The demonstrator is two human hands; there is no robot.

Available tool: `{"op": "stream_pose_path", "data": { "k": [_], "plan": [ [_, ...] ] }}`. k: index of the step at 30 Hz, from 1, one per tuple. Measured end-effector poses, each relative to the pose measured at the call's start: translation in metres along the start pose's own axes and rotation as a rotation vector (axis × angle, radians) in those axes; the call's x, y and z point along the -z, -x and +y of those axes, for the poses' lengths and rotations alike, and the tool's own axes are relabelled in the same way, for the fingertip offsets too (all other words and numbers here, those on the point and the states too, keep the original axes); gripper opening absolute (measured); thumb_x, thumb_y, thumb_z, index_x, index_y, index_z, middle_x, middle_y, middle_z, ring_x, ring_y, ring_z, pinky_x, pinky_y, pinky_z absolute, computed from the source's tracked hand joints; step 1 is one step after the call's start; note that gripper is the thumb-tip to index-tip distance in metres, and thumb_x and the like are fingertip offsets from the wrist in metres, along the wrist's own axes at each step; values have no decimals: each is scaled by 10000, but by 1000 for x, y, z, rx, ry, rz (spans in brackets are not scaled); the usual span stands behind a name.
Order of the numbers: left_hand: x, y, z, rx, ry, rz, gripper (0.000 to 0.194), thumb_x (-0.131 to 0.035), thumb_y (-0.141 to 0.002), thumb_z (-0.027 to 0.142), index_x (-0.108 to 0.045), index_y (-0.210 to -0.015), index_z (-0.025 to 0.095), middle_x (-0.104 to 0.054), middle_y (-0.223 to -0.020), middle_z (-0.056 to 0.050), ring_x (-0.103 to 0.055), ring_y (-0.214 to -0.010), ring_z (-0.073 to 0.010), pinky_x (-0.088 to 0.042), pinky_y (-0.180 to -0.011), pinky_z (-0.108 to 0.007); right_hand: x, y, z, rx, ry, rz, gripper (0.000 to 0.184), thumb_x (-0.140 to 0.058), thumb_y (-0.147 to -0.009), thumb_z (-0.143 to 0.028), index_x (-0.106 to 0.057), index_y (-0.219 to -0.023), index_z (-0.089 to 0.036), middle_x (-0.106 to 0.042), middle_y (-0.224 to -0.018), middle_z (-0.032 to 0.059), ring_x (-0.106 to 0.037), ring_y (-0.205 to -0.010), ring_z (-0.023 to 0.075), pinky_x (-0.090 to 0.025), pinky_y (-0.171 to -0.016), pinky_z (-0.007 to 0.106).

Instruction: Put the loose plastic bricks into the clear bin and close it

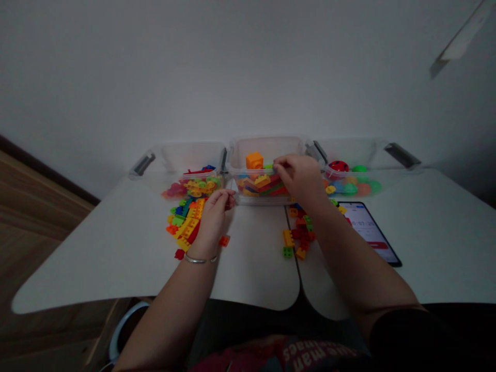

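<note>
Bricks (pixel 189 227) lie on white tables (pixel 256 263) before a grey wall (pixel 232 77)

Prob. home rm, wht tbls (pixel 256 268), wood furn. (pixel 42 206), toy bricks (pixel 189 226)

Dim, plain wall (pixel 174 77) behind white tabletops (pixel 256 268)

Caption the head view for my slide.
Right hand at the middle clear bin, left hand near loose toy bricks, a phone lying on the white table.
</note>
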State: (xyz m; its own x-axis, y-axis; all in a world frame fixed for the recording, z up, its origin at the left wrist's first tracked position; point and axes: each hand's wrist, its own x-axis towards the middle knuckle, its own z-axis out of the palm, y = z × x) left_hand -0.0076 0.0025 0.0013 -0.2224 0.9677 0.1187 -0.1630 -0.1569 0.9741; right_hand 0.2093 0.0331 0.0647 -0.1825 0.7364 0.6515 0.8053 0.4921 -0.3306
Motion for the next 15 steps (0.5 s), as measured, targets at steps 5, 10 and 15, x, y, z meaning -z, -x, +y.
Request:
{"op": "stream_pose_path", "data": {
  "k": [5,10,15],
  "plan": [
    [1,-1,-2,-2,-52,-16,145,-599,-779,299,-661,-785,168,-583,-672,11,-533,-627,-102,-409,-611,-222,4,0,-8,43,192,-121,323,-421,-959,-333,-707,-940,-183,-737,-906,99,-629,-895,260,-380,-865,393],
    [4,-1,-5,-138,-358,-78,212,-525,-839,317,-683,-865,177,-626,-752,-9,-585,-737,-143,-448,-730,-276,3,0,-6,93,197,-104,369,-363,-981,-306,-657,-1159,-172,-735,-945,105,-628,-909,258,-380,-891,386],
    [6,2,-5,-378,-797,-125,242,-473,-884,278,-696,-903,185,-690,-903,-55,-603,-902,-206,-456,-832,-342,4,-2,-3,121,161,-140,387,-324,-983,-267,-671,-1113,-157,-734,-1038,112,-644,-935,255,-396,-916,402]
  ]
}}
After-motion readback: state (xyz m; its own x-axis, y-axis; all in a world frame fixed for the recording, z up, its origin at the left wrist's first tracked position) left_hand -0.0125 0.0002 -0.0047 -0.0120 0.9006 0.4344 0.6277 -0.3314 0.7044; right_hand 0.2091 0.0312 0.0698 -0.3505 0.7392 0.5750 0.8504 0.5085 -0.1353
